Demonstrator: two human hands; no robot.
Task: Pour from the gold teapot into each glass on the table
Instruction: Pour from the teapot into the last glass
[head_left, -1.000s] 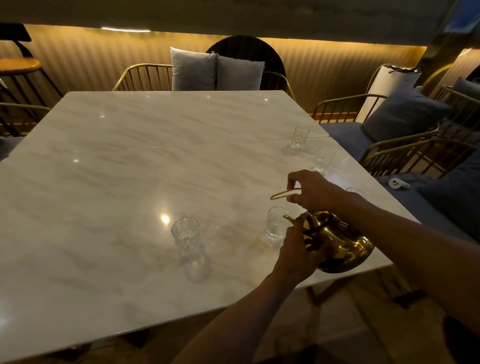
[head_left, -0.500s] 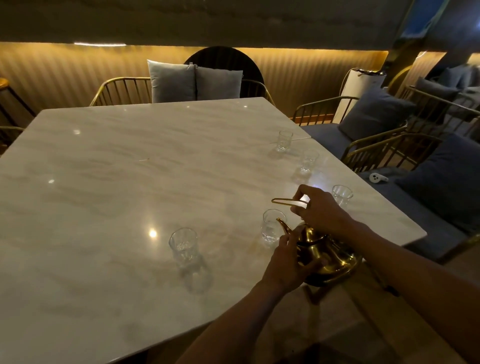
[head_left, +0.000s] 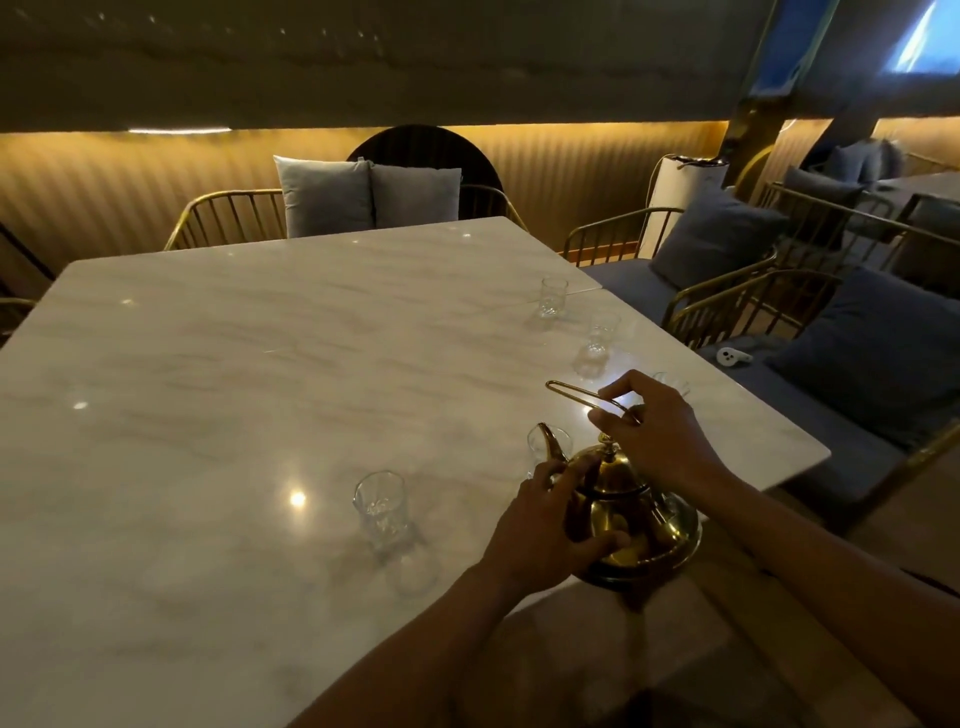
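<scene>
At lower right, the left hand (head_left: 540, 535) cups the slick, likely heavy metal teapot (head_left: 631, 519) while the right hand (head_left: 657, 431) pinches its thin wire handle (head_left: 582, 397), the best hold beside fragile glasses.

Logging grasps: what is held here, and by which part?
The round gold metal teapot: right hand pinches its thin wire handle; left hand grips its body below the spout.

Two bare forearms coming in from the bottom, no sleeves, watch or rings that I can make out (lighting's pretty dim). Left hand (head_left: 540, 525) and right hand (head_left: 660, 436) ungloved.
</scene>
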